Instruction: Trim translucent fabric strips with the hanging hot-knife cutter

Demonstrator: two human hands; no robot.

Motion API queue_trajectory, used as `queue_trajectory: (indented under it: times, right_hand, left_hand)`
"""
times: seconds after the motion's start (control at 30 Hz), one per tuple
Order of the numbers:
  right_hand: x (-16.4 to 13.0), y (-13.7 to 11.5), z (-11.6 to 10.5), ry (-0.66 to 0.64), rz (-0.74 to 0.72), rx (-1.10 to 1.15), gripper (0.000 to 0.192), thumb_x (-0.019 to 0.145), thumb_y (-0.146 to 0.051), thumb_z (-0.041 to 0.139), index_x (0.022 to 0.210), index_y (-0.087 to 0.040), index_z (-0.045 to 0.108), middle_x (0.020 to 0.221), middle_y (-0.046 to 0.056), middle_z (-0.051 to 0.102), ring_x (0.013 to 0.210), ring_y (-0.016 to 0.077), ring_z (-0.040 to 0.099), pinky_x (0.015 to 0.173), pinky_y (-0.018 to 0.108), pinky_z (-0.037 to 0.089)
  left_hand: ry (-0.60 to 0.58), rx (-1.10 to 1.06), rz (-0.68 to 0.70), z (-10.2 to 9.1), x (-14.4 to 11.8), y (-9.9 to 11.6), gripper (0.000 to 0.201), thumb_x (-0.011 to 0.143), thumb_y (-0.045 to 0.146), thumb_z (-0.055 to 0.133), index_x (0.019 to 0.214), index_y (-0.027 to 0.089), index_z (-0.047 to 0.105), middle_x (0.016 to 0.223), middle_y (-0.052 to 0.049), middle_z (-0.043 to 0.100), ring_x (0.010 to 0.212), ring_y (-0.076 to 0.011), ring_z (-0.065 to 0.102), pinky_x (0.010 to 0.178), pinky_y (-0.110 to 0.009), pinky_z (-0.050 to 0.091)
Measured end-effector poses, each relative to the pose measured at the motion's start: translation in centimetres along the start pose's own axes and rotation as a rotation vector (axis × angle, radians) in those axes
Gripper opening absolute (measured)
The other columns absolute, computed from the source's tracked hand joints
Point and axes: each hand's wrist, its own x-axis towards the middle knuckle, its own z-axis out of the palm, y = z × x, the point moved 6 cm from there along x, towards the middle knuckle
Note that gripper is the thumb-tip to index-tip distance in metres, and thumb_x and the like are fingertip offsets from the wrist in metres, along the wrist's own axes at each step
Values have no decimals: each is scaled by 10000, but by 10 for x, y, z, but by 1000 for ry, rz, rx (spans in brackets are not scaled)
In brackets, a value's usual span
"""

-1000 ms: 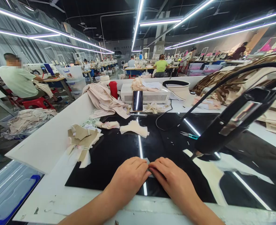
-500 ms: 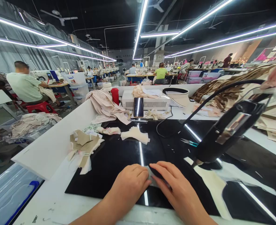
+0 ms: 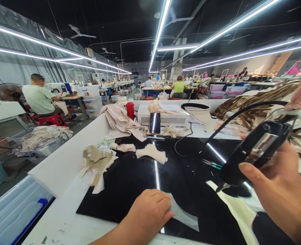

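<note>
Fingers of our left hand [image 3: 152,209] press close to the thumb, and this grip has hold of one end of a thin grey piece [image 3: 187,217]. The grey piece lies on a shiny black sheet [image 3: 125,190], near the front edge, and its free end reaches out to the right and toward us. Our right hand [image 3: 284,192] is up at a black tool [image 3: 238,160], with its thumb on the near side. That grip is bent round, but we cannot tell how tight it is, because the tool hides most of the fingers. The black tool leans with its tip down by a long cream piece [image 3: 234,207], and we cannot tell if they touch. A little further back lie small teal scissors [image 3: 217,166]. Near the middle of the black sheet we see a short cream piece [image 3: 152,153]. To the left of it, some tan pieces [image 3: 99,156] sit in a bunch, partly on the white surface [image 3: 63,219]. At the back, a phone [image 3: 155,123] stands in front of a white box [image 3: 174,119], with a pen [image 3: 156,137] lying before it
</note>
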Motion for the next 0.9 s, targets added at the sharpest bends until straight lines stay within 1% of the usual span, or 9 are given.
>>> queue_trajectory:
  times: [0.07, 0.1, 0.17, 0.27, 0.4, 0.57, 0.63, 0.77, 0.9]
  right_hand:
    - [9, 0, 5, 60, 209, 142, 543, 819, -606, 775, 1276, -352, 628, 1271, 84, 740, 1152, 325, 704, 785, 408, 607]
    - [11, -1, 10, 75, 279, 239, 532, 780, -622, 803, 1206, -337, 659, 1217, 90, 756, 1104, 320, 722, 780, 407, 609]
    - [11, -5, 21, 61, 325, 384, 492, 763, -606, 829, 1133, -318, 680, 1134, 83, 765, 973, 284, 751, 765, 395, 613]
    - [6, -12, 35, 22, 287, 423, 418, 789, -529, 842, 1102, -308, 674, 1106, 49, 746, 864, 226, 744, 765, 365, 621]
    - [-6, -32, 52, -19, 174, 475, 401, 814, -455, 837, 1089, -306, 587, 1027, 1, 714, 745, 184, 710, 726, 357, 627]
    - [-25, -58, 80, -21, 130, 685, 397, 844, -408, 839, 1082, -307, 537, 891, -39, 664, 630, 155, 648, 558, 322, 587]
    - [-30, -65, 90, -1, 100, 771, 401, 853, -372, 842, 1103, -312, 534, 868, -52, 655, 611, 145, 636, 529, 309, 577]
    - [-33, -68, 107, 34, 75, 842, 356, 885, -307, 821, 1100, -311, 538, 867, -55, 668, 607, 128, 634, 499, 268, 540]
    - [-33, -63, 117, 48, 76, 848, 339, 887, -271, 818, 1059, -301, 527, 872, -55, 685, 611, 119, 643, 502, 254, 541]
  left_hand:
    - [3, 3, 2, 0, 0, 0, 92, 996, 227, 711, 1064, 185, 667, 1117, -23, 785, 1043, -222, 755, 926, -363, 617]
    - [4, 7, 5, 0, -1, 0, 96, 997, 229, 710, 1069, 186, 666, 1124, -24, 785, 1044, -222, 755, 924, -364, 617]
    - [5, 15, 17, 0, -1, 0, 93, 1002, 232, 702, 1071, 184, 662, 1132, -27, 784, 1052, -222, 755, 921, -362, 615]
    - [6, 23, 33, -1, 0, 2, 66, 1019, 237, 678, 1052, 184, 654, 1125, -21, 786, 1046, -209, 755, 913, -350, 615]
    - [2, 59, 44, -3, 0, 6, 59, 1050, 237, 625, 1037, 183, 646, 1141, -26, 783, 1041, -209, 755, 903, -365, 616]
    - [-12, 104, 94, -4, 0, 8, 134, 1091, 260, 545, 1048, 164, 627, 1172, -50, 776, 1055, -224, 757, 884, -389, 626]
    - [-1, 112, 115, -5, 0, 9, 174, 1109, 269, 501, 1046, 160, 621, 1164, -54, 776, 1056, -221, 759, 883, -388, 627]
    - [23, 140, 130, -4, 1, 11, 250, 1132, 287, 437, 1011, 160, 615, 1141, -55, 778, 1042, -210, 762, 858, -369, 626]
    - [36, 173, 149, -2, 1, 13, 273, 1137, 286, 426, 994, 153, 617, 1125, -55, 783, 1033, -202, 764, 840, -354, 623]
